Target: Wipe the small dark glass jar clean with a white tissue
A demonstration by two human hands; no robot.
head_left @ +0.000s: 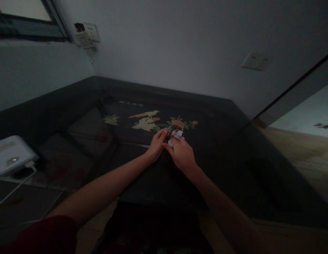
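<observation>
My left hand (pixel 155 145) is closed around the left side of a small round, glassy thing with a dark rim (pixel 174 127); its exact kind is hard to make out in the dim light. A crumpled white tissue (pixel 179 133) is pinched in my right hand (pixel 184 155), pressed against that round thing. Both hands meet just above a dark glossy table (pixel 153 176), in front of its printed bird (pixel 145 114) and flower (pixel 177 122) pattern. My fingers hide most of what they hold.
At the left stands a white box-shaped device (pixel 14 155) with a white cable (pixel 17 188). Behind the table rises a pale wall (pixel 164 46) with sockets at left (pixel 91 32) and right (pixel 255 61). Tiled floor (pixel 306 148) shows past the table's right edge.
</observation>
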